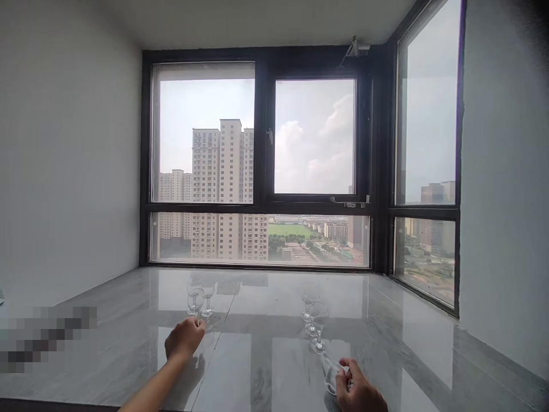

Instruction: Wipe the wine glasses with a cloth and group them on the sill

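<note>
My left hand (185, 337) is stretched out over the glossy grey marble surface (266, 366), fingers curled around what looks like the stem or foot of a clear stemmed wine glass (205, 333) — the glass is so transparent against the reflections that I cannot tell exactly where the grip sits. Just beyond it, toward the far window edge, stands a pair of clear stemmed glasses (201, 297), touching or nearly so. My right hand (358, 392) is low at the near edge, clenched on another clear glass (331, 372) that lies tilted in its grasp. Three more clear stemmed glasses (315, 320) stand in a line running away from that hand toward the window.

These are thin, light, brittle and slick; I judge the stem or base is the safest hold, since the bowl rims would chip against the hard stone. The left forearm reaches forward at a slant with the wrist level; the right wrist is bent inward, knuckles up. A blurred patch sits by the left edge.
</note>
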{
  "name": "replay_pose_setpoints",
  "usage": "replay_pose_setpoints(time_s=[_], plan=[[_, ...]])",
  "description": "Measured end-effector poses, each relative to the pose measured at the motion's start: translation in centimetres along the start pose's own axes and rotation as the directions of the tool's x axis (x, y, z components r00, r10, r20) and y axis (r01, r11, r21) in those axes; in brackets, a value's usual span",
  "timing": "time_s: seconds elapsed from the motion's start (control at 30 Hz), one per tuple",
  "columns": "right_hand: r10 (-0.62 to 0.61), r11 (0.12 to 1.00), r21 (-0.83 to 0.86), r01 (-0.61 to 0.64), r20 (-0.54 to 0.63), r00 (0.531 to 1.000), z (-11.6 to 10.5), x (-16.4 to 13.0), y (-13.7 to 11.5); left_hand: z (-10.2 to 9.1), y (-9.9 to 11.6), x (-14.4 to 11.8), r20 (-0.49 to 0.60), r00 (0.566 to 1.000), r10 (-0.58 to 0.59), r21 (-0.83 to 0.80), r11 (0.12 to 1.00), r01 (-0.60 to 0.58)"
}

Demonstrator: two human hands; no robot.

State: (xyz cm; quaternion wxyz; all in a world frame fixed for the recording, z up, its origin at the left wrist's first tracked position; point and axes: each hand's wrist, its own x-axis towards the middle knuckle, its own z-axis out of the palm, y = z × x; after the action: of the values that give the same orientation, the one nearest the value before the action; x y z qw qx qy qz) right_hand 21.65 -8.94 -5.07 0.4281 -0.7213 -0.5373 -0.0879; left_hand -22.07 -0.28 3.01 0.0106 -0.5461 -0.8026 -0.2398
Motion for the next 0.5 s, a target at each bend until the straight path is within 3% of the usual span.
replay_pose_setpoints(time_s=[0.13,0.2,0.33,0.5], plan=[[-0.012,1.0,0.007,0.013,-0.028,1.0,0.2,0.0,0.1,0.1,-2.0,2.9,0.015,0.973,-0.231,-0.2,0.953,0.23],[-0.017,1.0,0.001,0.017,-0.024,1.0,0.3,0.0,0.1,0.4,-2.5,4.2,0.029,0.968,-0.251,-0.254,0.934,0.25],[-0.023,0.999,-0.023,0.023,0.007,1.0,0.2,0.0,0.1,1.4,-2.6,5.7,0.088,0.987,-0.134,-0.309,0.938,0.155],[-0.032,0.999,-0.036,0.032,-0.01,0.999,0.1,0.1,0.0,2.9,-2.1,5.7,0.111,0.994,0.006,-0.335,0.941,0.032]])
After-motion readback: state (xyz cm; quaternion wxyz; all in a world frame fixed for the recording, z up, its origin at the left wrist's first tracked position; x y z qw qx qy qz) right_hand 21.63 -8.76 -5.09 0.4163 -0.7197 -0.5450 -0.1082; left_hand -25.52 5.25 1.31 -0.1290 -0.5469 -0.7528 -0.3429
